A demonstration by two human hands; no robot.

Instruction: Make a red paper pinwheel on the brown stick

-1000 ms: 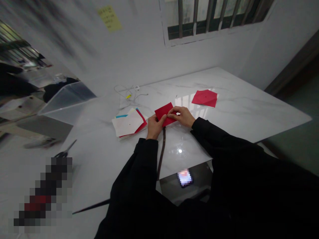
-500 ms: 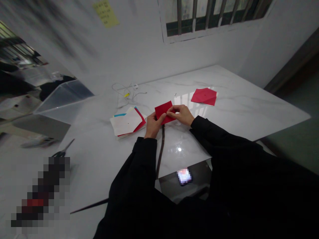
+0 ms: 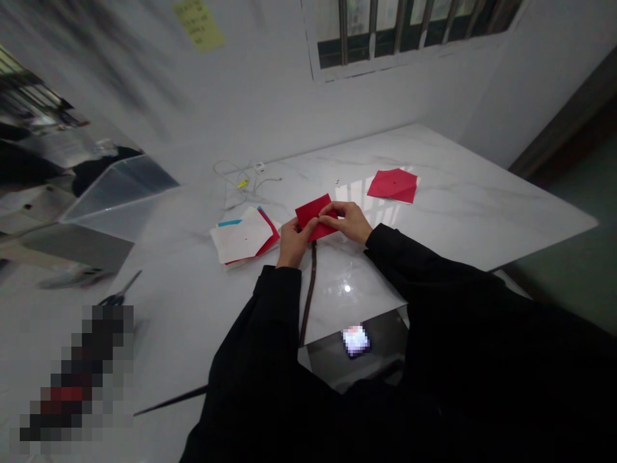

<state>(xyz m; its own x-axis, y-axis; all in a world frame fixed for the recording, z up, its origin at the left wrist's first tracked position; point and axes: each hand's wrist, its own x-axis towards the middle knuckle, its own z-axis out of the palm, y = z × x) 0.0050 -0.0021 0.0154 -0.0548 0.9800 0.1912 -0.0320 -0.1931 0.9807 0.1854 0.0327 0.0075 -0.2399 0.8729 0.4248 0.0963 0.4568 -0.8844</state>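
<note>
A small red envelope (image 3: 311, 207) is held up just above the table, in front of me. My left hand (image 3: 293, 243) grips its lower left side, thumb across the front and fingers behind. Over the middle of the envelope, the thumb and forefinger of my right hand (image 3: 348, 220) are pinched together, touching the tip of my left thumb. Whatever lies in that pinch is too small to make out. To the left of my hands is a stack of white, red and blue envelopes (image 3: 243, 238). A smaller pile topped with a red envelope (image 3: 394, 184) lies to the right.
The white marbled table (image 3: 457, 193) runs back to the wall. A thin cable (image 3: 243, 170) lies near the wall, and scissors (image 3: 120, 292) rest at left. A dark brown strip (image 3: 310, 292) reaches the front edge; a lit phone (image 3: 356, 341) sits below it.
My right fingertips have moved slightly left, closer to my left thumb on the envelope. The whole view has shifted a little; the piles have stayed put.
</note>
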